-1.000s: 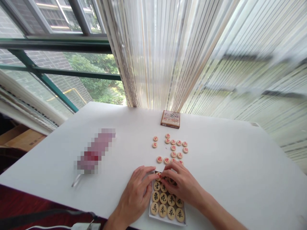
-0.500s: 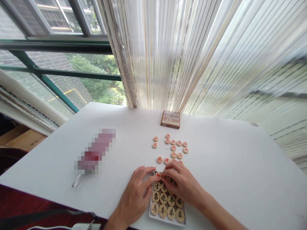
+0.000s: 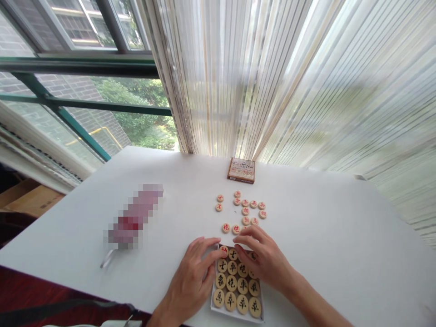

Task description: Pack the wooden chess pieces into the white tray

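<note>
A shallow white box holds rows of round xiangqi pieces, mostly with black characters. At its far left corner sits a red-lettered piece, and a finger of my left hand rests on it while the other fingers stretch past the box's left rim. My right hand hovers over the far right part of the box, its thumb and fingers apart, covering some pieces. Beside the red piece lies a black-lettered piece. Beyond the box, red cannon pieces lie on the table.
More red-lettered pieces are scattered farther back on the white table. A small printed carton stands behind them. To the left lies a blurred-out pinkish object. A window and striped curtains border the table's far side.
My right hand's fingers have spread apart and moved slightly right, uncovering the black-lettered piece beside the red one. My left hand keeps its place on the red piece.
</note>
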A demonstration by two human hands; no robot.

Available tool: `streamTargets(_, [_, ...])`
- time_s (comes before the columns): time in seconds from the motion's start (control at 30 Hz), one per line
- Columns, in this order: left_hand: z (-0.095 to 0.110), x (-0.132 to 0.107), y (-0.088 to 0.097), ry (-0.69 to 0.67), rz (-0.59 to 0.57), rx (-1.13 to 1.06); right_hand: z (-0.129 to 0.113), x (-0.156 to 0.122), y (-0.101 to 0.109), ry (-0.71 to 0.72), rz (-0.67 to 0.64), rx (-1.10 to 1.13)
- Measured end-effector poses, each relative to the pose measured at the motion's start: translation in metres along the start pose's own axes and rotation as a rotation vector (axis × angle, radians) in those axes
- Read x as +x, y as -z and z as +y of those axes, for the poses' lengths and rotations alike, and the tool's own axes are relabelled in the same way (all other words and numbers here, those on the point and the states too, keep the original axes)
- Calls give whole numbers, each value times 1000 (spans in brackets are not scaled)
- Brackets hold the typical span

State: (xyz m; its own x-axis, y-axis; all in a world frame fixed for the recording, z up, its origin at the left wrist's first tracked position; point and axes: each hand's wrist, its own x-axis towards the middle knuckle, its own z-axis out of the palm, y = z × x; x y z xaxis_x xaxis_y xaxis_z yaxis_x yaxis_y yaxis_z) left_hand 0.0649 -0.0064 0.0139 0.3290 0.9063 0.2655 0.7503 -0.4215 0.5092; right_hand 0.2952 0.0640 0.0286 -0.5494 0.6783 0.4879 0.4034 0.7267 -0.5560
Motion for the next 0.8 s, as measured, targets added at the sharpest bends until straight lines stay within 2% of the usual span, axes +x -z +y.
streamTargets(0.2, [-5,-2,-5,44,87,-68,9,3,15,19,172,3])
streamTargets(0.3, [-6,-1,-6,132,143,-155,18,5,25,3,298,-49])
streamTargets(0.4, [-7,10,-5,218,191,-258,32,5,32,-64,412,-114])
streamTargets(0.53, [-11,45,-6,253,331,-383,53,3,37,-244,548,-120])
streamTargets(0.67, [-26,89,-16,332,468,-409,70,1,37,-367,625,-97])
streamTargets(0.8, [-46,125,-27,371,498,-362,79,0,36,-466,666,-58])
